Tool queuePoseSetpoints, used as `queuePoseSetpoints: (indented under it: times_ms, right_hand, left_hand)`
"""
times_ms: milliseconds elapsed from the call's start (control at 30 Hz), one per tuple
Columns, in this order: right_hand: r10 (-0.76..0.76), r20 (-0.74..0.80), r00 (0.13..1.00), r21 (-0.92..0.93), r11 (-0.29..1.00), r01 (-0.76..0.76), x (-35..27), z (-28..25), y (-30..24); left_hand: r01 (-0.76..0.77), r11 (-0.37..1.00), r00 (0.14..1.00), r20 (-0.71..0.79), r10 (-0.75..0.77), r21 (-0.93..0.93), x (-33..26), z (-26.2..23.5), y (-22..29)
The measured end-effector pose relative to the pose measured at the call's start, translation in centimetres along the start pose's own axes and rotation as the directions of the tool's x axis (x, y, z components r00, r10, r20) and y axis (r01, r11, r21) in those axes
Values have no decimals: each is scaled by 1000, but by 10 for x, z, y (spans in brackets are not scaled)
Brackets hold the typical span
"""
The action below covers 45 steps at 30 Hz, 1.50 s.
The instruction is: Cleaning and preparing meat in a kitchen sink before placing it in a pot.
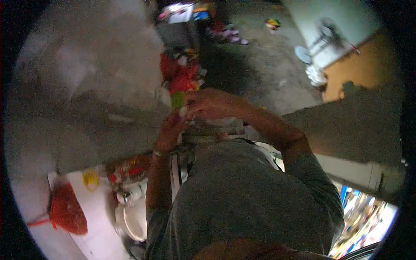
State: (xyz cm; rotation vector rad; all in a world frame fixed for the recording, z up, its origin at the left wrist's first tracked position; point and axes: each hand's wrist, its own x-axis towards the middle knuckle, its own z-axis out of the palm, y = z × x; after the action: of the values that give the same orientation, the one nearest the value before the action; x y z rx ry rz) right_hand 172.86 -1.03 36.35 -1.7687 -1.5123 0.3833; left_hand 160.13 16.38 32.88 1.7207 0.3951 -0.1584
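My left hand [172, 124] and my right hand [208, 105] meet in front of my chest, both blurred. A small pale thing [183, 112] shows between their fingers, too smeared to name. The fingers of both hands look closed around that spot. Right beside my right fingertips is a bright green thing [178, 99]; whether it is held or lies behind the hand cannot be told. A band circles my left wrist.
Red bags or cloths [178, 73] lie beyond my hands, near a dark box-like stand [177, 32] with items on top. A standing fan [326, 32] is at the far right. A red basket-like thing [68, 210] and a pale basin [135, 221] are at lower left.
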Motion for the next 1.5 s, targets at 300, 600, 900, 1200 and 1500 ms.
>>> queuePoseSetpoints:
  times_ms: [300,600,900,1200,1500]
  right_hand:
    - [-4,-3,1000,839,544,5,26,-12,46]
    - [163,280,946,950,97,-297,18,68,117]
    - [261,348,900,748,501,-435,25,85,132]
    - [388,425,818,627,525,-575,19,96,151]
    - [485,213,848,569,644,-511,11,131,183]
  left_hand:
    - [47,962,999,4,-48,-270,-8,11,32]
    - [86,936,988,-94,-125,-342,12,13,1]
    - [61,984,956,-275,-106,-168,37,30,-70]
    - [-66,827,855,-395,335,558,77,39,-109]
    - [279,947,927,-213,-309,-158,78,28,-74]
